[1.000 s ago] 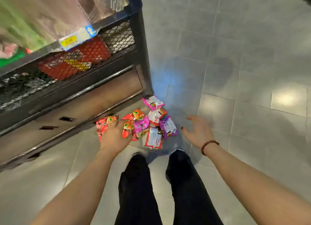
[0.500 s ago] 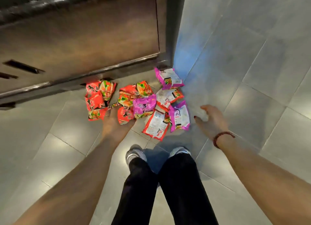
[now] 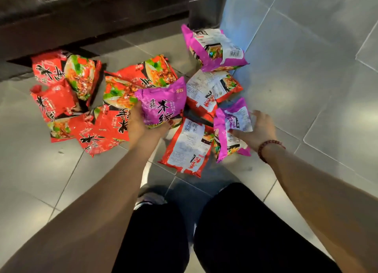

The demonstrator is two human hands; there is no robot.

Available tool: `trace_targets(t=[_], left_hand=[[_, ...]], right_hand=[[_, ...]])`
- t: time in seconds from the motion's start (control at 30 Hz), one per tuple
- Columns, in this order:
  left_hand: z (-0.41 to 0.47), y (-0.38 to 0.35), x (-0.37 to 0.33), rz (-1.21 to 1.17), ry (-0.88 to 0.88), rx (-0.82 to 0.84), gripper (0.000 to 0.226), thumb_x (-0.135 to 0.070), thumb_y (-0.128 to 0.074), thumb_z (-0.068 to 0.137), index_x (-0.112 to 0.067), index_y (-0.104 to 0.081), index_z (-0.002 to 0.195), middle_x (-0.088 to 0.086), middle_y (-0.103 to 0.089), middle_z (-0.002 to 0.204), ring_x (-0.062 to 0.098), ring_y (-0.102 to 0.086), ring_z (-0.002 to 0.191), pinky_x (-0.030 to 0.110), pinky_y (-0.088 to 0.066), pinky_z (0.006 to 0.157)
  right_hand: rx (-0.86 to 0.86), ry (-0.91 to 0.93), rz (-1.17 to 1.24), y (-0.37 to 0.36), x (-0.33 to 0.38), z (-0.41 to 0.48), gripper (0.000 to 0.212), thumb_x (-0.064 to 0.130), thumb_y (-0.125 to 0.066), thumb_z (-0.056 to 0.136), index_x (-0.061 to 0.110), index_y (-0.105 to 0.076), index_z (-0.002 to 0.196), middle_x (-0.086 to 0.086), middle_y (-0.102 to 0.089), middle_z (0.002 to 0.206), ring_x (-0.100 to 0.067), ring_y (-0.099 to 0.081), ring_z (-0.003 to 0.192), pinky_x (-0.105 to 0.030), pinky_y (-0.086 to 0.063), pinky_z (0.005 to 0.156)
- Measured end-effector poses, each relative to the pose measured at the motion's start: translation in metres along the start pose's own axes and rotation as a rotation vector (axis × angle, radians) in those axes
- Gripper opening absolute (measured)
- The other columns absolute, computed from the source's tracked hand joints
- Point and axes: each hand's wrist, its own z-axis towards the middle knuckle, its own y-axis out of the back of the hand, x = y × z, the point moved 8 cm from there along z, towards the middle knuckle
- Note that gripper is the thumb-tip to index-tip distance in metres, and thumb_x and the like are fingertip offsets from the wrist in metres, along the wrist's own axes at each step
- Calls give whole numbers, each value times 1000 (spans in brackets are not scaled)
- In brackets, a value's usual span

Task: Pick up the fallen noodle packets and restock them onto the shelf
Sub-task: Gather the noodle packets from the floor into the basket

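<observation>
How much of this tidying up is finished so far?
Nothing looks restocked yet: only the shelf base shows, with everything down on the floor. In hand: the left hand grips the middle purple packet, the right hand pinches the nearer purple packet. Left: the red packets and the far purple packet.

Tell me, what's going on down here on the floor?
A person is gathering spilled noodle packets from the tiled floor beside the shelf base. The left hand grips one purple packet, and the right hand grips a second purple packet. The red packets lie scattered on the floor.
</observation>
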Motion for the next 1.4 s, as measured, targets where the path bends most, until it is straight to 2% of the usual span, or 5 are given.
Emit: trace_targets(t=[0.2, 0.57, 0.73, 1.2, 1.4], left_hand=[[37, -5, 11, 126, -36, -116, 83, -23, -89, 63, -10, -48, 134, 11, -53, 129, 28, -52, 118, 35, -44, 98], [2, -5, -25, 84, -3, -30, 69, -21, -80, 75, -13, -39, 129, -7, -52, 101, 14, -50, 89, 20, -37, 62], [-51, 70, -43, -197, 67, -51, 62, -20, -83, 73, -21, -48, 124, -9, -63, 104, 14, -62, 94, 22, -44, 77], [-304, 364, -96, -740, 285, -46, 32, -16, -73, 84, -26, -65, 113, 9, -73, 105, 23, -70, 84, 41, -53, 82], [-400, 478, -84, -852, 289, -176, 28, -9, -64, 89, -23, -62, 113, 12, -73, 102, 26, -71, 82, 40, -54, 76]], right_hand=[[109, -158, 271, -41, -29, 37, 93, 61, -90, 31, 22, -61, 110, 6, -71, 103, -13, -68, 90, -38, -57, 85], [56, -193, 569, -31, -5, -13, 70, 17, -92, 54, 14, -55, 113, 0, -69, 108, -17, -67, 92, -38, -57, 82], [46, -86, 789, 22, 45, -87, 45, 4, -82, 70, 11, -60, 108, 1, -69, 95, -7, -67, 74, -15, -52, 51], [585, 132, 796, 138, 262, -394, 67, 15, -85, 65, 12, -53, 125, -9, -69, 117, -28, -65, 110, -52, -47, 99], [764, 346, 617, 130, 360, -529, 28, -6, -62, 86, 16, -60, 104, -3, -71, 105, -6, -70, 82, -20, -56, 70]])
